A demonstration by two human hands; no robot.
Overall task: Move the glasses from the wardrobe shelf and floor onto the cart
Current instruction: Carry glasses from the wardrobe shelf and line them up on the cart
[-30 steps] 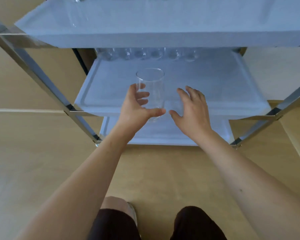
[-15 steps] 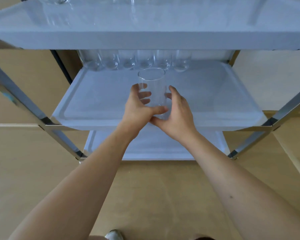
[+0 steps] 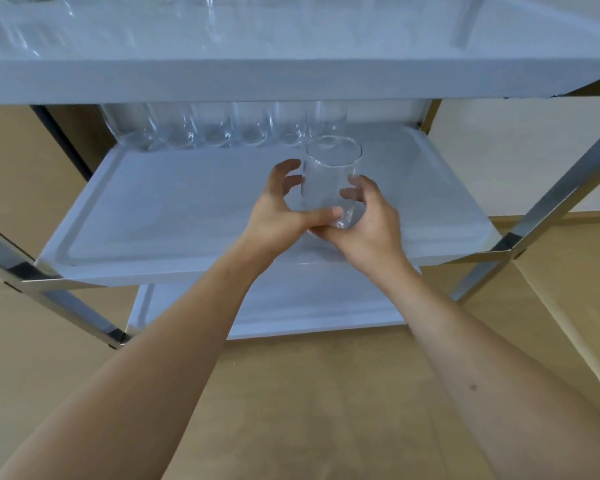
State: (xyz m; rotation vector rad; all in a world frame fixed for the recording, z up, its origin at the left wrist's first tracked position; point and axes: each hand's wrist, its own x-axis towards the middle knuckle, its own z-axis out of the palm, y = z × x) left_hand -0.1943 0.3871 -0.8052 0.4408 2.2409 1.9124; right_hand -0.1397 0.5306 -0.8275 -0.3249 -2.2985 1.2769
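A clear drinking glass [image 3: 331, 174] is held upright just above the cart's middle shelf [image 3: 174, 216]. My left hand [image 3: 278, 216] holds it from the left, with the thumb across its lower front and the fingertips at its left side. From the right, my right hand [image 3: 371, 223] grips it, and its fingers show through the glass wall. A row of several clear glasses [image 3: 219, 129] stands along the back of the middle shelf. The held glass is in front of the right end of that row.
The cart's top shelf [image 3: 291, 77] hangs close above the hands, with more glasses partly visible on it. Below lies a bottom shelf [image 3: 291, 317]. Slanted chrome legs [image 3: 551, 209] frame both sides. Wooden floor [image 3: 309, 410] spreads underneath.
My right hand has closed around the glass that my left hand was holding alone. The glass has shifted right and deeper over the middle shelf, towards the row of glasses.
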